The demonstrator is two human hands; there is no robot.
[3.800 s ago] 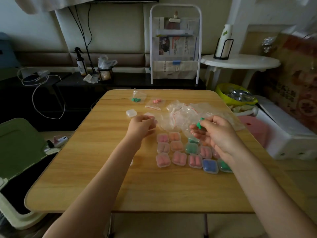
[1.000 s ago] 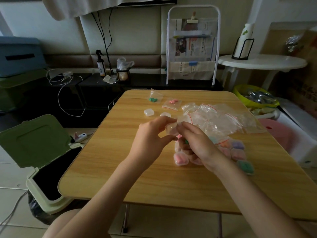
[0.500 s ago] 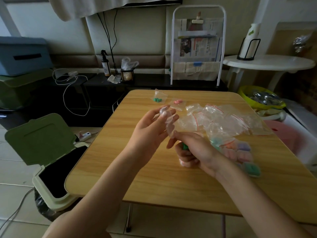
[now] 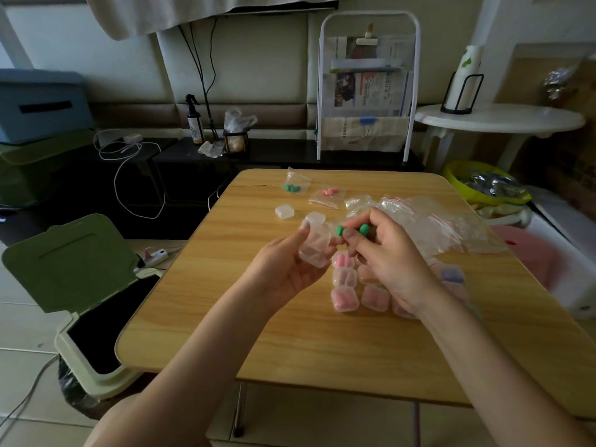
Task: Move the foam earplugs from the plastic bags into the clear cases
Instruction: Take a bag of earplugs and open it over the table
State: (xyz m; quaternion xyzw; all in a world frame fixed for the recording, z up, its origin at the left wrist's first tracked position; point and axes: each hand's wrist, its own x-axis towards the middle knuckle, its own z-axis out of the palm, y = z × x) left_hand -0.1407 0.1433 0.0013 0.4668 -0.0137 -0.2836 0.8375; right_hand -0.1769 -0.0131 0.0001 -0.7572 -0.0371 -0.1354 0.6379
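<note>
Pinched in the right hand (image 4: 390,256), two green earplugs (image 4: 352,229) meet the open clear case (image 4: 315,243) held by the left hand (image 4: 283,269); filled cases (image 4: 344,298) below, two bagged pairs (image 4: 309,190) beyond remain.

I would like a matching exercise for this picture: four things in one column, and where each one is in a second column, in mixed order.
Things:
1. green earplugs
2. open clear case
3. closed empty case
4. bag with pink earplugs

Places:
A. lying on the table, left of the hands
B. in the right hand
C. in the left hand
D. far side of the table, right of the bag with green earplugs

Pairs: 1-B, 2-C, 3-A, 4-D
</note>
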